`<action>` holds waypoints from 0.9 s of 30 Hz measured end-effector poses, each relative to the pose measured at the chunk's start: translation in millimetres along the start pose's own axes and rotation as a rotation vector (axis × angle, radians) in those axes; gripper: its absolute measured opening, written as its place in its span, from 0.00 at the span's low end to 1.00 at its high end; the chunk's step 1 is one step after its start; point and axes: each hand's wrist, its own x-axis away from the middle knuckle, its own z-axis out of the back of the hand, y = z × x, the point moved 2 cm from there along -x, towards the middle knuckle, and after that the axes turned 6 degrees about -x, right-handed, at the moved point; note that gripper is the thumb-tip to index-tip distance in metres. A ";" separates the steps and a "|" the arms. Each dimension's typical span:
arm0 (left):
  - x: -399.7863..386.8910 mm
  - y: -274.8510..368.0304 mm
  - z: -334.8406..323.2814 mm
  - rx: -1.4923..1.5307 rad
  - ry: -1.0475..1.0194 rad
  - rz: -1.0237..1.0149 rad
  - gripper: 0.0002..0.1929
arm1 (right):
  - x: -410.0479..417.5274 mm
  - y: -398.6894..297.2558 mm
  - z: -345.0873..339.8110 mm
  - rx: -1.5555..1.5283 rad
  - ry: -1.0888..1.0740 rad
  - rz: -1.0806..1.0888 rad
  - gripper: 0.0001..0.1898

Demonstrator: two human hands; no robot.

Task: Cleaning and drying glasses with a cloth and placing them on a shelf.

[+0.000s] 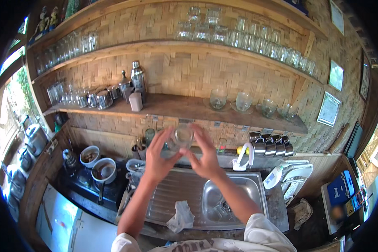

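Above the sink's drainboard [173,189] I hold up a clear glass cup [184,136] between both hands. My left hand [160,154] curves around its left side, where a second clear glass edge, perhaps a saucer, shows faintly. My right hand [204,154] is at the cup's right side, its thumb low and its fingers raised. On the shelf [176,105] beyond, several glass cups [243,101] stand on glass saucers. A crumpled pale cloth [181,217] lies at the drainboard's front edge. Small glass items [221,208] lie in the steel sink basin [253,192].
A white curved faucet [247,154] rises behind the basin. To the right are a soap bottle [274,176] and white plates in a rack [297,173]. Dark mugs [271,146] hang under the shelf. Pots [104,170] stand on the stove [82,186] at left.
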 end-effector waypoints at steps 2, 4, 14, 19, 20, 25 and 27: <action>-60.4 8.5 7.0 0.039 -0.008 -0.055 0.35 | -54.3 5.0 17.8 0.044 0.069 0.088 0.35; -122.1 9.9 14.2 0.045 0.017 -0.108 0.33 | -113.3 7.7 31.5 0.001 0.129 0.137 0.35; -364.9 -7.4 11.5 0.008 0.121 -0.312 0.37 | -337.2 14.4 84.5 0.138 0.343 0.379 0.30; -425.3 -37.0 -5.9 -0.017 0.113 -0.218 0.41 | -391.5 37.4 88.8 0.265 0.335 0.370 0.29; -433.9 -43.1 -11.8 -0.013 0.094 -0.181 0.43 | -400.1 45.5 92.2 0.324 0.327 0.360 0.28; -458.3 -68.4 -40.0 -0.002 0.050 -0.114 0.46 | -422.1 74.9 96.9 0.596 0.337 0.189 0.28; -464.1 -77.8 -49.2 0.007 0.043 -0.111 0.47 | -424.8 81.6 96.9 0.647 0.343 0.144 0.28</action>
